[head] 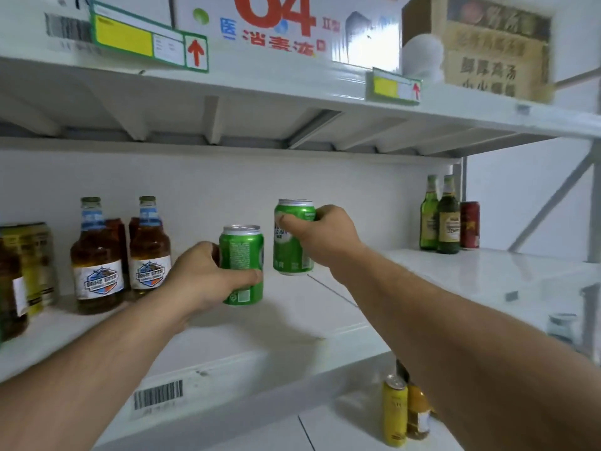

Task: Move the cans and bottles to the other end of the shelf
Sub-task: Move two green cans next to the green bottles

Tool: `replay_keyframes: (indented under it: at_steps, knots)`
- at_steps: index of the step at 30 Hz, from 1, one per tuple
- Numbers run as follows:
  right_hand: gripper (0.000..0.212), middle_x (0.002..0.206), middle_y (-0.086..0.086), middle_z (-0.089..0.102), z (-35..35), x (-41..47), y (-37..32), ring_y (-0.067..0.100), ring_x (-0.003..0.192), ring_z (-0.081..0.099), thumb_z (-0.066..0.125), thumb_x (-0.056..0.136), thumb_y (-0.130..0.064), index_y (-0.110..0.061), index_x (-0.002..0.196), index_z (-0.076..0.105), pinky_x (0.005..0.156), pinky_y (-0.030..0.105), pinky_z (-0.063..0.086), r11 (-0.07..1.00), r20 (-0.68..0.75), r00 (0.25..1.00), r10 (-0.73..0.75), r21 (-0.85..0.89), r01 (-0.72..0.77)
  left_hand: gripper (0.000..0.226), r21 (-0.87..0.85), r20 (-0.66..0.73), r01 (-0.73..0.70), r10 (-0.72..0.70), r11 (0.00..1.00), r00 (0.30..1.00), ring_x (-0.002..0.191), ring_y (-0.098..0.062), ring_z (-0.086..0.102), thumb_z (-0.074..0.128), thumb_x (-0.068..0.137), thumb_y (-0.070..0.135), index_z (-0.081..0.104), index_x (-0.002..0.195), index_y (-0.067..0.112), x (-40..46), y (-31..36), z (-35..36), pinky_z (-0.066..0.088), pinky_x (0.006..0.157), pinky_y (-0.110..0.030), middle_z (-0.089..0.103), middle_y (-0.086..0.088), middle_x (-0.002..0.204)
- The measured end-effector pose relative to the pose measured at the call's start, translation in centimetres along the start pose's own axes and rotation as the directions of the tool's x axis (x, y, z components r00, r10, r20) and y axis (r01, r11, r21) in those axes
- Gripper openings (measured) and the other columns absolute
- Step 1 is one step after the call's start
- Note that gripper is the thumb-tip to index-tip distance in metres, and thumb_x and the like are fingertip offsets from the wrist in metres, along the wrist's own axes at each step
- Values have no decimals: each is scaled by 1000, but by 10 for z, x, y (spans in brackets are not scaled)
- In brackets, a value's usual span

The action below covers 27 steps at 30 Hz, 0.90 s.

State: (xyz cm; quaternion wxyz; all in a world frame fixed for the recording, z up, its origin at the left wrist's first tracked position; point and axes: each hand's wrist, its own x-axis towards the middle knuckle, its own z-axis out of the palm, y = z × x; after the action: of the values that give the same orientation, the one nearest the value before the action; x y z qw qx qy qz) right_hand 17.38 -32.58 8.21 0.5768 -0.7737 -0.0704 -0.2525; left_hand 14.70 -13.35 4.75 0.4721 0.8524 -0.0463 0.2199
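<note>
My left hand (201, 275) grips a green can (241, 252) around its lower half, just above the white shelf (422, 268). My right hand (325, 236) grips a second green can (291, 245) near its top, held higher and a little to the right. At the shelf's left end stand two amber bottles with blue neck labels (97, 255) (150, 249), a yellow can (35, 262) and part of another amber bottle (11, 288). At the far right end stand two green bottles (429, 216) (449, 219) and a red can (470, 224).
The upper shelf (292, 89) hangs close overhead with cartons (286, 24) and a brown box (497, 47) on it. On the shelf below stand a yellow can (394, 411) and an orange bottle (419, 411). A barcode sticker (158, 394) marks the front edge.
</note>
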Motion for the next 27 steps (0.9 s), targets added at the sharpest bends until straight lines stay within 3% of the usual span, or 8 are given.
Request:
replay_keyframes:
  at_steps: [10,15,19,23,27]
  knots:
    - [32,87,4,72,-180,-9,34,18,80,70,82,79,-43,-16,88,66,61,28,53,999,-32,999,-10,-50,8,31,-50,108,-38,44,998,993,87,-20,73,92,71,27,69,90,20,-41,100,136,60,84,-37,76,-2,92]
    - [34,93,4,73,-253,-7,56,18,85,72,82,80,-42,-15,95,68,69,32,58,999,-41,999,0,-48,-2,33,-76,127,-41,51,996,991,87,-18,71,92,71,28,63,87,24,-59,140,196,59,85,-36,73,1,93]
    - [32,95,4,73,-294,4,74,16,85,71,82,82,-37,-14,100,69,68,29,56,1000,-46,999,19,-6,-19,32,-83,154,-50,63,995,986,88,-18,71,92,72,26,62,86,25,-61,165,236,59,85,-36,74,0,94]
    - [28,94,4,75,-319,26,97,16,85,73,83,80,-35,-15,98,72,72,31,59,1000,-66,998,16,3,-16,31,-89,186,-63,78,994,979,84,-13,69,90,75,25,61,85,26,-51,183,273,53,70,-27,72,0,94]
    - [26,90,1,76,-336,55,121,14,82,73,82,81,-35,-17,97,74,62,25,53,1000,-79,997,6,-17,-7,32,-86,206,-66,83,994,975,86,-15,69,90,75,25,61,88,25,-26,187,308,56,77,-31,72,-1,95]
